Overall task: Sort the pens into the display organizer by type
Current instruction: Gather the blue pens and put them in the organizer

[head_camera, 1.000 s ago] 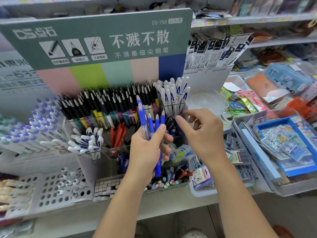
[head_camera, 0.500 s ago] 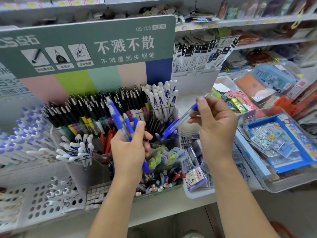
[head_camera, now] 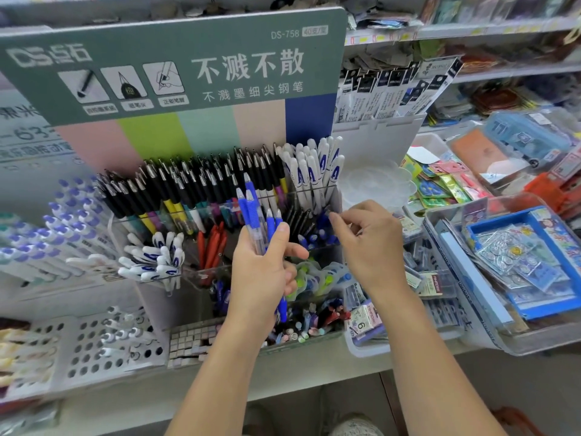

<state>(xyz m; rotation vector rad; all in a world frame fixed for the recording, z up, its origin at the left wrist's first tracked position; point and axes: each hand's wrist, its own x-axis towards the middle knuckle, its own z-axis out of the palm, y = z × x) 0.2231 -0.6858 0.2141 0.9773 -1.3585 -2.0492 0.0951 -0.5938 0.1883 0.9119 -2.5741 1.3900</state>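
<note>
The left hand grasps several blue pens awaiting sorting; at its 3 o'clock the right hand is loosely curled, holding nothing, over the mostly filled organizer.

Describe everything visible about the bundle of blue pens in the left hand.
The bundle of blue pens is a handful of clear-barrelled pens with blue rubbery-looking grip sleeves and pale tips, looking plastic. The left hand grips them around the middle, thumb across the front, tips pointing up and tilted slightly left. One blue end sticks out below the palm. They are held in front of the clear display organizer, before its rows of black pens. The exact count is unclear. The right hand is not touching them.
</note>
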